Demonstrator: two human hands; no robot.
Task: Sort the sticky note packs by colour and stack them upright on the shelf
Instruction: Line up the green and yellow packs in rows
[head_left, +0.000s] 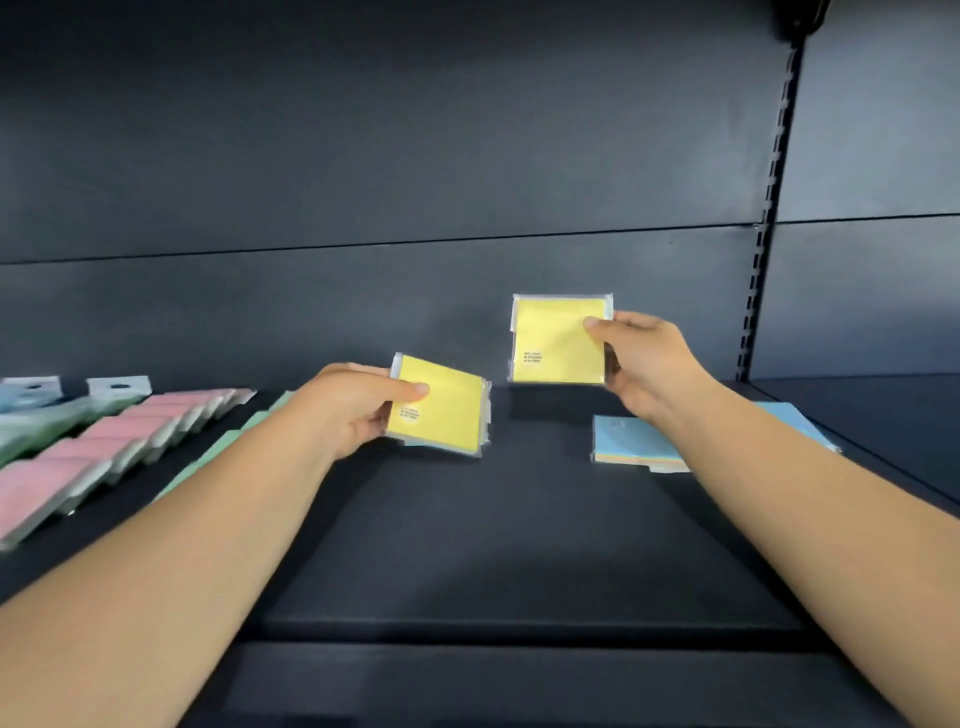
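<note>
My left hand (345, 410) grips a yellow sticky note pack (447, 408) by its left edge, holding it tilted just above the dark shelf (467, 545). My right hand (641, 364) pinches a second yellow pack (556, 338) by its right edge. That pack is upright near the back panel, its lower edge at or just above the shelf. A blue pack (636, 447) lies flat on the shelf under my right wrist. Another blue pack (795, 415) shows beyond my right forearm.
A row of pink packs (104, 441) leans in overlapping order at the left. Green packs (218, 452) run beside them, partly behind my left arm. Pale blue-green packs (31, 410) sit at the far left. A slotted upright (769, 218) borders the shelf bay on the right.
</note>
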